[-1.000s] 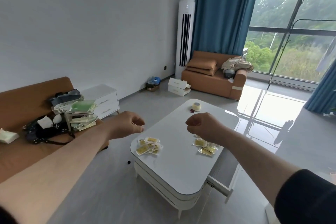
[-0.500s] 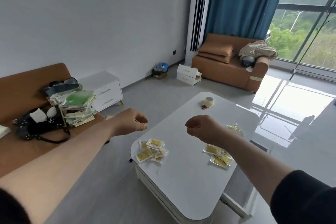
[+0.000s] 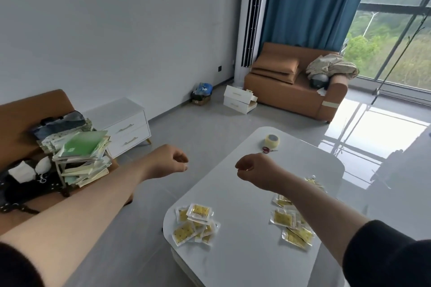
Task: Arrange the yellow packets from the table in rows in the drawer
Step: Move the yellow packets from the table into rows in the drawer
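Two loose heaps of yellow packets lie on the white table (image 3: 245,251). The left heap (image 3: 196,221) sits near the table's left edge. The right heap (image 3: 291,223) lies partly under my right forearm. My left hand (image 3: 171,158) hovers over the floor left of the table, fingers curled into a loose fist with nothing in it. Above the table's middle my right hand (image 3: 254,169) is held the same way, empty. The table's drawer is out of sight.
A tape roll (image 3: 272,141) and small red scissors (image 3: 268,150) sit at the table's far end. A brown sofa (image 3: 14,109) on the left carries a stack of books (image 3: 81,158) and a black bag (image 3: 25,184). A white cabinet (image 3: 126,123) stands beside it.
The view has come closer to the table and tilted down. The open drawer seen under the table's right side a second ago has left the frame. Both hands stay curled and empty.
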### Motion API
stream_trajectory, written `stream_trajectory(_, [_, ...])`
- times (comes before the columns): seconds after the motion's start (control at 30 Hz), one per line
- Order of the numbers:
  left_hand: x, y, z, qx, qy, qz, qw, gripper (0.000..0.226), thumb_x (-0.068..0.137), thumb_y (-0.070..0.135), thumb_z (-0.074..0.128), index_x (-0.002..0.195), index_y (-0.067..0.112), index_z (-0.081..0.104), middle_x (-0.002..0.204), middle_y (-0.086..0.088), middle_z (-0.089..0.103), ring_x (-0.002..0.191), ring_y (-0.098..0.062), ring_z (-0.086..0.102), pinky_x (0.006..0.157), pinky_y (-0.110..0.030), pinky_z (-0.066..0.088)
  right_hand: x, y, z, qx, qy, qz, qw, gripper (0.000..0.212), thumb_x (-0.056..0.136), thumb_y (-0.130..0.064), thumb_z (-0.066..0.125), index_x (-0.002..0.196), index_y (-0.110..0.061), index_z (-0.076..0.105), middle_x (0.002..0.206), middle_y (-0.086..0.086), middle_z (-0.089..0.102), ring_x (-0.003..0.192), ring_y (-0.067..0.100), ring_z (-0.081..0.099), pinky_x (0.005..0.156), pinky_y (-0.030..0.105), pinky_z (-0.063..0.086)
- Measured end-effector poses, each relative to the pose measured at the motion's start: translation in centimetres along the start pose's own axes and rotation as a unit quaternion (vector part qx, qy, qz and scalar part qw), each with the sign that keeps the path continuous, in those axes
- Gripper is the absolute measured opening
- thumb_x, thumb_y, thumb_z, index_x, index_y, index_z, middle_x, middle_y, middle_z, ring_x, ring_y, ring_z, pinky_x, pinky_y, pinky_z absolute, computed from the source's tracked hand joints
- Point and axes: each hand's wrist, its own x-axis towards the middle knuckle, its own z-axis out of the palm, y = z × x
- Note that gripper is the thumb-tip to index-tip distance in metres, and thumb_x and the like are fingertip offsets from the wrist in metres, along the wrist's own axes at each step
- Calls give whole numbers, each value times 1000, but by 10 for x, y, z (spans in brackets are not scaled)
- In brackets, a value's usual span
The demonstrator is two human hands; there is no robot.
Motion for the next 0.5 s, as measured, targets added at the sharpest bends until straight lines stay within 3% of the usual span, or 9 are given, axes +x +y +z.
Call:
stream_trajectory(0.33, [136, -75, -68, -27, -58, 47, 997, 30, 86, 23, 70, 114, 12, 69, 106, 0, 69, 96, -9, 64, 75, -15, 45, 115, -40, 29, 30, 50, 78, 995, 24, 85, -18, 66, 108, -15, 71, 98, -4, 69, 95, 17, 66, 89, 31, 54])
stream_trajectory(0.5, [196, -110, -67, -24, -109, 55, 992, 30, 87, 21, 69, 115, 10, 68, 99, 3, 67, 93, -9, 63, 74, -16, 44, 151, -34, 52, 63, 62, 139, 986, 23, 85, -16, 66, 107, -13, 71, 96, -3, 67, 94, 17, 65, 77, 23, 50])
